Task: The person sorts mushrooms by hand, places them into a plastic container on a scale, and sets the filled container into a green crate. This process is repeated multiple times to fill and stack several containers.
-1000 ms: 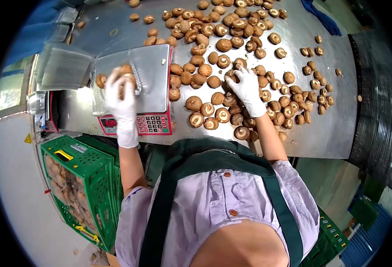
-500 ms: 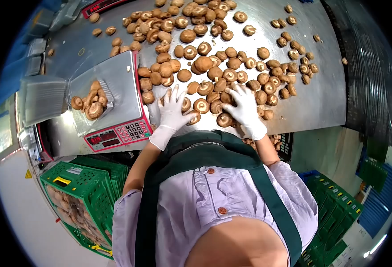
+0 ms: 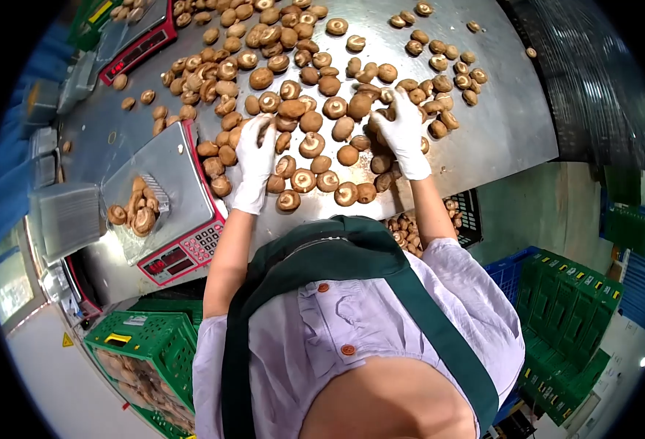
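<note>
Steel bench (image 3: pixel 498 139) lies strewn with mushrooms (image 3: pixel 311 144), where both gloved hands seem to be sorting: left hand (image 3: pixel 253 157) curled over some, grip unclear, right hand (image 3: pixel 403 132) spread wide on others, and lifting any toward the scale (image 3: pixel 169 175) left of them would call for closing fingers first.

mushrooms (image 3: pixel 335 107) crowding the middle, bare table (image 3: pixel 499 128) on the right, scale (image 3: pixel 167 170) blocking left

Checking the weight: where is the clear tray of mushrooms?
In the head view, the clear tray sits on the scale, left of the left hand.
</note>
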The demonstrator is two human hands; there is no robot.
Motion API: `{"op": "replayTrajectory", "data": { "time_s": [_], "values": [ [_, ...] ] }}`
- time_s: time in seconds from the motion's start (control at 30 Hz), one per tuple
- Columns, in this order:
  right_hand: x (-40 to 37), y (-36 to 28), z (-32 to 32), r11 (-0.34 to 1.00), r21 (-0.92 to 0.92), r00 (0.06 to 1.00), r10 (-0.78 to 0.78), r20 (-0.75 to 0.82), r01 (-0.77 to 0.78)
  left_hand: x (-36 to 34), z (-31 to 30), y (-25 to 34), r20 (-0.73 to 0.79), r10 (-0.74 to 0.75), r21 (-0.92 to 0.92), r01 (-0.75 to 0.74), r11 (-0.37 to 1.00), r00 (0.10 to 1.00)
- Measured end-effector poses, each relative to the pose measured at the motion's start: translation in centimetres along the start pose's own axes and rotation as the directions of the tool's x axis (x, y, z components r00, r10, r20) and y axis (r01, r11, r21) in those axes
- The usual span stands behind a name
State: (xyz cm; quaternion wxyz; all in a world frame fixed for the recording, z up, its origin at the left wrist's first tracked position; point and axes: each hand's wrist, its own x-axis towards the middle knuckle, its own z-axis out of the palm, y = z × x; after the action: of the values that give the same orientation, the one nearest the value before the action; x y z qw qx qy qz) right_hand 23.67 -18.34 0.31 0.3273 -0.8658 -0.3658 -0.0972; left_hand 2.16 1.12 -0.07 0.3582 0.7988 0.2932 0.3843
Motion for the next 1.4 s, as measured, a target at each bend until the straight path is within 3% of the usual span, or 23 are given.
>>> {"op": "replayTrajectory", "data": {
  "time_s": [0.13, 0.27, 0.33, 0.4, 0.5, 0.53, 0.6, 0.73, 0.77, 0.8, 0.87, 0.9, 0.93, 1.0, 1.03, 1.07, 1.1, 1.13, 1.17, 1.2, 1.27, 1.37, 1.4],
  "values": [
    [-1.3, 2.7, -3.2, 0.987, 0.001, 0.981, 0.159, -0.112, -0.160, -0.7, -1.3, 0.5, 0.010, 0.044, 0.072, -0.044, 0.996, 0.999],
    [-4.1, 2.8, -4.8, 0.958, -0.064, 0.960, 0.278, -0.036, -0.280, -2.2, -0.5, 2.6, 0.183, 0.103, 0.092, -0.121, 0.988, 0.978],
    [-5.3, 2.2, -4.0, 0.963, -0.159, 0.973, 0.225, 0.044, -0.216, -2.7, 1.0, 4.3, 0.303, 0.271, 0.116, -0.318, 0.941, 0.913],
    [-6.8, 1.3, -2.3, 0.947, -0.250, 0.971, 0.226, 0.079, -0.201, -3.6, 2.8, 5.1, 0.533, 0.252, 0.062, -0.335, 0.940, 0.808],
    [-7.8, -0.1, -0.8, 0.949, -0.267, 0.978, 0.193, 0.079, -0.165, -3.9, 5.6, 5.8, 0.586, 0.371, 0.077, -0.506, 0.859, 0.720],
    [-7.8, -0.3, -0.6, 0.957, -0.253, 0.986, 0.159, 0.055, -0.141, -3.8, 6.6, 5.7, 0.589, 0.375, 0.072, -0.509, 0.858, 0.716],
    [-7.7, -0.2, -0.6, 0.960, -0.236, 0.979, 0.176, 0.097, -0.149, -3.0, 8.6, 5.7, 0.639, 0.196, 0.252, -0.444, 0.860, 0.744],
    [-8.2, 0.2, -0.8, 0.972, -0.202, 0.982, 0.147, 0.115, -0.121, -0.3, 10.5, 5.0, 0.761, 0.193, 0.216, -0.522, 0.825, 0.619],
    [-8.0, 0.4, -1.1, 0.980, -0.155, 0.982, 0.146, 0.123, -0.126, 0.3, 10.5, 4.7, 0.761, 0.231, 0.132, -0.493, 0.860, 0.606],
    [-7.8, 0.7, -1.7, 0.982, -0.130, 0.984, 0.153, 0.092, -0.141, 0.7, 10.7, 4.6, 0.787, 0.095, 0.141, -0.327, 0.935, 0.610],
    [-6.6, 2.0, -2.9, 0.961, 0.110, 0.965, 0.244, 0.091, -0.254, 0.9, 10.4, 4.7, 0.637, 0.093, -0.042, -0.086, 0.995, 0.765],
    [-6.0, 2.2, -3.4, 0.948, 0.211, 0.966, 0.253, -0.052, -0.237, 1.2, 9.6, 5.5, 0.680, -0.100, -0.053, 0.185, 0.981, 0.726],
    [-5.2, 2.8, -4.0, 0.913, 0.250, 0.943, 0.331, 0.000, -0.321, 1.6, 8.9, 5.8, 0.722, -0.096, -0.131, 0.271, 0.954, 0.686],
    [-4.0, 4.1, -4.4, 0.936, 0.059, 0.937, 0.349, -0.005, -0.348, 1.4, 7.7, 6.1, 0.789, -0.163, -0.403, 0.699, 0.591, 0.593],
    [-3.3, 4.6, -3.9, 0.935, 0.061, 0.936, 0.351, -0.006, -0.350, 1.8, 6.9, 6.1, 0.843, -0.205, -0.353, 0.800, 0.486, 0.497],
    [-2.7, 5.1, -3.2, 0.955, -0.040, 0.955, 0.292, -0.042, -0.294, 1.7, 6.4, 6.0, 0.843, -0.206, -0.352, 0.800, 0.486, 0.496],
    [-2.3, 5.6, -2.5, 0.961, -0.143, 0.971, 0.229, -0.070, -0.237, 1.5, 6.0, 6.0, 0.855, -0.173, -0.431, 0.856, 0.285, 0.488],
    [-1.9, 5.8, -1.6, 0.932, -0.251, 0.959, 0.280, 0.047, -0.260, 1.4, 5.6, 5.8, 0.862, -0.138, -0.483, 0.873, 0.067, 0.488],
    [-1.9, 5.4, -0.5, 0.923, -0.321, 0.975, 0.224, 0.009, -0.209, 1.2, 5.4, 5.3, 0.875, -0.096, -0.479, 0.877, -0.031, 0.474],
    [-1.9, 4.9, 0.5, 0.906, -0.391, 0.986, 0.164, -0.025, -0.161, 0.9, 5.2, 4.9, 0.874, -0.097, -0.481, 0.876, -0.031, 0.476],
    [-1.7, 3.5, 1.1, 0.941, -0.315, 0.992, 0.121, -0.021, -0.122, 0.5, 4.7, 4.7, 0.864, -0.088, -0.502, 0.840, -0.204, 0.495],
    [-1.4, 1.6, 0.7, 0.989, -0.132, 0.997, 0.053, -0.053, -0.059, 0.0, 3.8, 4.9, 0.838, -0.081, -0.544, 0.814, -0.202, 0.540],
    [-1.3, 0.1, -0.3, 0.996, -0.017, 0.992, 0.093, 0.080, -0.092, -0.2, 3.5, 5.2, 0.820, -0.083, -0.570, 0.797, -0.199, 0.566]
  ]
}}
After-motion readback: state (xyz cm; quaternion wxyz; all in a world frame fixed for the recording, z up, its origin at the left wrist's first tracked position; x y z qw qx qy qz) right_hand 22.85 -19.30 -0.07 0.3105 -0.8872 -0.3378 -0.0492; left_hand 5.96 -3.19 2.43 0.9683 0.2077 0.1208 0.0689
